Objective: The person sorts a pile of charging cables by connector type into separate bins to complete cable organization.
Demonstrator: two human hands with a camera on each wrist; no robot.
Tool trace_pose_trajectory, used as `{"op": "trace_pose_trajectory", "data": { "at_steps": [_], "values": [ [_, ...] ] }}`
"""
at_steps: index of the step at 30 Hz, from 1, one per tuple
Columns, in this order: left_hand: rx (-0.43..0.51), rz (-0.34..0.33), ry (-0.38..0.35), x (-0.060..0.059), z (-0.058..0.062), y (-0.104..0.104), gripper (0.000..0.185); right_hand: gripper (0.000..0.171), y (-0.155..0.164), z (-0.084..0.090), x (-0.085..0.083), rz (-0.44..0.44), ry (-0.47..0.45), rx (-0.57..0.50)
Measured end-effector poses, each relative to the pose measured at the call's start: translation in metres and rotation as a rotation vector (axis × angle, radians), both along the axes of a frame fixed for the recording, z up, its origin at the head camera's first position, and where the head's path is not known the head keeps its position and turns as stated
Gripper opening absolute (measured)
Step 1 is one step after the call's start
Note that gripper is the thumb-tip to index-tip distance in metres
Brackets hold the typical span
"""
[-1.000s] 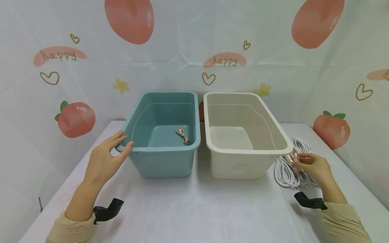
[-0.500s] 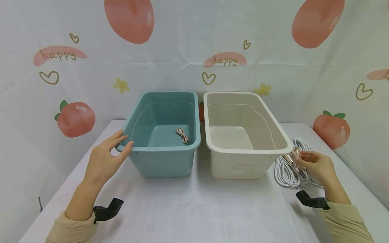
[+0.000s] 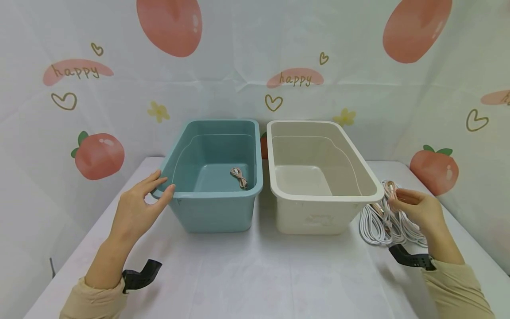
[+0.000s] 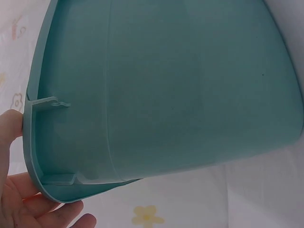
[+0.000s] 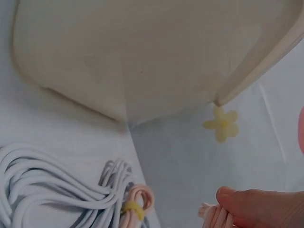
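A teal bin (image 3: 215, 177) and a cream bin (image 3: 318, 177) stand side by side on the white table (image 3: 255, 274). My left hand (image 3: 137, 208) grips the teal bin's front left rim corner, which fills the left wrist view as the teal bin (image 4: 166, 90). A coiled pink cable (image 3: 239, 177) lies inside the teal bin. My right hand (image 3: 418, 208) pinches a pink cable bundle (image 3: 389, 197) lifted just above a pile of white cables (image 3: 378, 223) right of the cream bin. In the right wrist view my thumb (image 5: 256, 206) presses the pink cable (image 5: 216, 216) below the cream bin (image 5: 142, 52).
A peach-patterned backdrop (image 3: 255, 66) hangs close behind the bins. Another pink cable with a yellow tie (image 5: 135, 204) lies among the white cables (image 5: 52, 185). Bare tabletop stretches in front of both bins.
My right hand has risen and moved slightly right, lifting the pink cable bundle off the white pile. The left hand and both bins have stayed put.
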State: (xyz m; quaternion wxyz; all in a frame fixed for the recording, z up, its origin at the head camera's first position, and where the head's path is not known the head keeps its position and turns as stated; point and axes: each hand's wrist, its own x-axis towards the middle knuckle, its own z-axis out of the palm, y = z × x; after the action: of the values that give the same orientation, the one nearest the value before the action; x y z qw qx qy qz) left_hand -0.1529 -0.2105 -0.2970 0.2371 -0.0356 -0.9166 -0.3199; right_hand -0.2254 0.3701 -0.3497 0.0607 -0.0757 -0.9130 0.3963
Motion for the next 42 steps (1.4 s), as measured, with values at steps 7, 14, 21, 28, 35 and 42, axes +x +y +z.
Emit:
{"op": "trace_pose_trajectory", "data": {
  "at_steps": [7,14,21,28,35,42],
  "values": [
    [-0.008,0.0,0.001,0.0,0.001,0.001,0.046,0.069,0.0,0.01,0.002,0.002,-0.002,-0.06],
    [-0.008,0.003,-0.003,0.001,0.001,0.001,0.046,0.057,-0.001,0.02,0.005,-0.004,0.014,-0.116],
    [-0.01,0.006,-0.008,0.001,0.001,0.001,0.047,0.062,-0.004,0.031,0.004,-0.02,0.031,-0.127],
    [-0.015,0.007,-0.005,0.002,0.0,0.001,0.047,0.038,-0.004,0.044,0.004,0.022,0.137,-0.177],
    [-0.017,0.009,-0.003,0.003,0.001,0.0,0.046,0.045,-0.009,0.06,0.004,0.056,0.165,-0.18],
    [-0.023,0.002,0.013,0.001,0.001,0.002,0.046,0.067,-0.02,0.072,0.003,0.052,0.148,-0.104]
  ]
}}
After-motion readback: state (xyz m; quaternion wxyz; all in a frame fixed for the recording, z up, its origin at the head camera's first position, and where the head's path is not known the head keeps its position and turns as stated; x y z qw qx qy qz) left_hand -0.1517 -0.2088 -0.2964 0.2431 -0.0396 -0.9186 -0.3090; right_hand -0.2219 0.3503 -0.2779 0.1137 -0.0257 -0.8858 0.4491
